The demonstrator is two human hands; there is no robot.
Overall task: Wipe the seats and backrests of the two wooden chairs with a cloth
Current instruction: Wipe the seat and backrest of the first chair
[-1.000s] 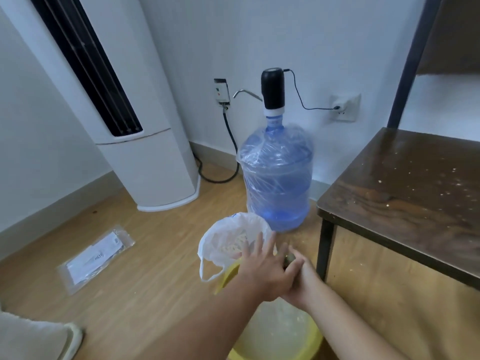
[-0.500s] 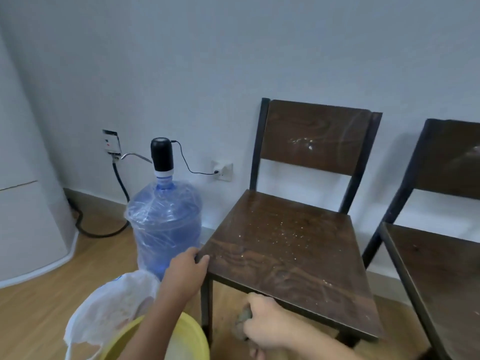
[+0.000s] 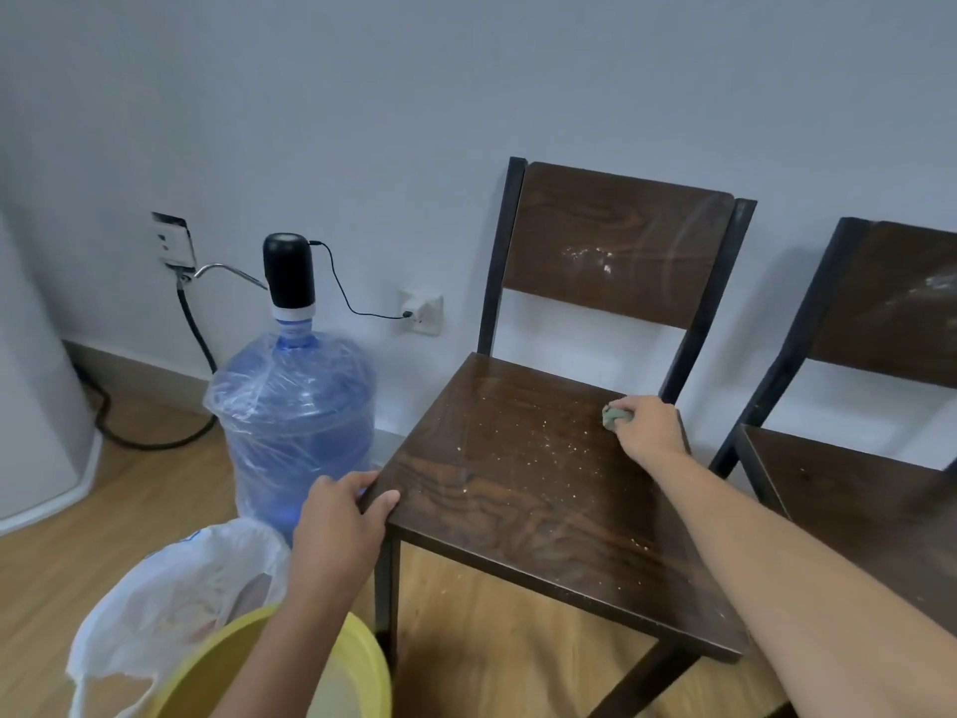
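A dark wooden chair (image 3: 518, 489) with a black metal frame stands against the wall, its seat dotted with pale crumbs and its backrest (image 3: 611, 241) smeared white. My left hand (image 3: 342, 515) grips the seat's front left corner. My right hand (image 3: 644, 424) rests on the seat's back right corner, closed around a bunched grey-green cloth (image 3: 615, 416). A second wooden chair (image 3: 849, 489) stands at the right, partly cut off, with white marks on its backrest.
A blue water jug (image 3: 295, 422) with a black pump stands left of the chair, its cable plugged into a wall socket (image 3: 422, 310). A yellow basin (image 3: 357, 671) and a white plastic bag (image 3: 171, 603) sit on the wood floor near my left arm. A white appliance (image 3: 36, 432) fills the far left.
The view swung up from the basin to the chairs. My left hand took the seat's front corner. My right hand rose from below the seat to its back right corner with the cloth.
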